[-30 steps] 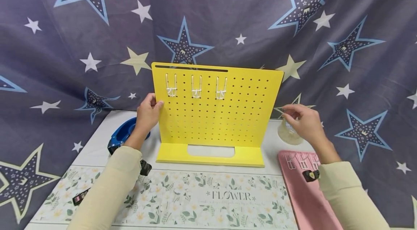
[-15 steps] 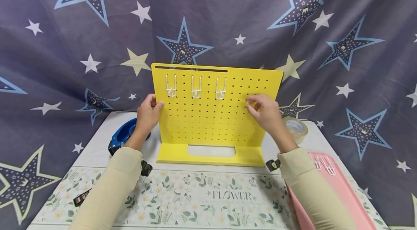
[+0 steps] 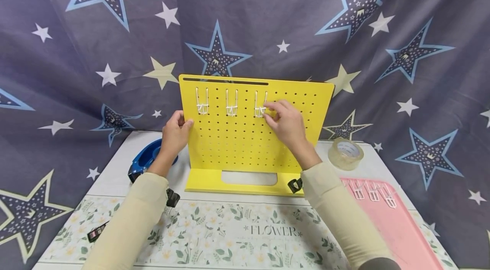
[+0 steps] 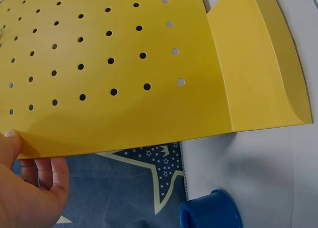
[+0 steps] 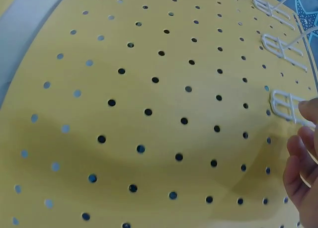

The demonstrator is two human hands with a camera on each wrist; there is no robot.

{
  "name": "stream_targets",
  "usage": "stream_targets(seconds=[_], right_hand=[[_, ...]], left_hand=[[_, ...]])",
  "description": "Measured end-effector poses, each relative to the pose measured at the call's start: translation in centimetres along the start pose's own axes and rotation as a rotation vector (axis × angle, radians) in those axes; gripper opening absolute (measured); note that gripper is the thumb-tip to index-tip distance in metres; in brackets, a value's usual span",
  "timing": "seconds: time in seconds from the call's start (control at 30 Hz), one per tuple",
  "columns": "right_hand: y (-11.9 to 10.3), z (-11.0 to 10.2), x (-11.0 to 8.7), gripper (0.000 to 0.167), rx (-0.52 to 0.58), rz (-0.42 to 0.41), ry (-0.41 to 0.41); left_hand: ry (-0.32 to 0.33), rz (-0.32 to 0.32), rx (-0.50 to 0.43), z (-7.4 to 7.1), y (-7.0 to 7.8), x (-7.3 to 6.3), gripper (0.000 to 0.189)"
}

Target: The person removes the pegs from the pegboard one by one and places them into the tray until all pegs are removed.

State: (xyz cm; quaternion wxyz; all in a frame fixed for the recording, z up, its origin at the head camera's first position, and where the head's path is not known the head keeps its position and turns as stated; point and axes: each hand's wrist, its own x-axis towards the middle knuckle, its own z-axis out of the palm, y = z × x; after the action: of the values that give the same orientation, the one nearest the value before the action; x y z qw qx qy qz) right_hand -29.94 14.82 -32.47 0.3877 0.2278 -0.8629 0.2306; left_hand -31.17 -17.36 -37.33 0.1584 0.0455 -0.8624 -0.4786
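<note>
A yellow pegboard [image 3: 245, 142] stands upright on its base, with three white wire hooks in a row near its top. My left hand [image 3: 176, 134] grips its left edge, thumb in front and fingers behind, as the left wrist view also shows. My right hand [image 3: 287, 123] is at the rightmost hook [image 3: 260, 110], thumb and forefinger pinching its jutting prong. In the right wrist view the fingers [image 5: 302, 161] partly cover this hook [image 5: 283, 105]. The left hook [image 3: 202, 107] and middle hook [image 3: 231, 109] hang untouched.
A pink tray [image 3: 398, 231] with several white hooks [image 3: 373, 193] lies at the right. Behind it stands a roll of clear tape [image 3: 346, 154]. A blue tape dispenser [image 3: 143, 157] is left of the board, and a small dark object [image 3: 95, 232] lies by my left sleeve.
My right hand has moved left from beside the tape roll, across the front of the pegboard, to the rightmost hook. My left hand has stayed on the board's edge.
</note>
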Motion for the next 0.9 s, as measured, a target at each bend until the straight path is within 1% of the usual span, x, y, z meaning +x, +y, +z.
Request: stream_targets(seconds=[0.3, 0.43, 0.6, 0.77, 0.9], right_hand=[[-0.8, 0.8, 0.4, 0.014, -0.025, 0.021, 0.024], [-0.9, 1.0, 0.5, 0.013, -0.042, 0.009, 0.045], [-1.0, 1.1, 0.8, 0.011, -0.072, 0.000, 0.050], [-1.0, 1.3, 0.9, 0.007, -0.093, -0.001, 0.068], [-0.9, 1.3, 1.0, 0.007, -0.106, -0.023, 0.082]], left_hand=[[0.006, 0.012, 0.020, 0.1, -0.4, 0.0, 0.025], [0.005, 0.013, 0.015, 0.1, -0.3, 0.1, 0.025], [0.005, -0.003, 0.009, 0.0, -0.1, 0.1, 0.025], [0.005, 0.003, 0.009, 0.1, -0.1, 0.0, 0.025], [0.003, 0.006, 0.010, 0.1, -0.1, 0.1, 0.025]])
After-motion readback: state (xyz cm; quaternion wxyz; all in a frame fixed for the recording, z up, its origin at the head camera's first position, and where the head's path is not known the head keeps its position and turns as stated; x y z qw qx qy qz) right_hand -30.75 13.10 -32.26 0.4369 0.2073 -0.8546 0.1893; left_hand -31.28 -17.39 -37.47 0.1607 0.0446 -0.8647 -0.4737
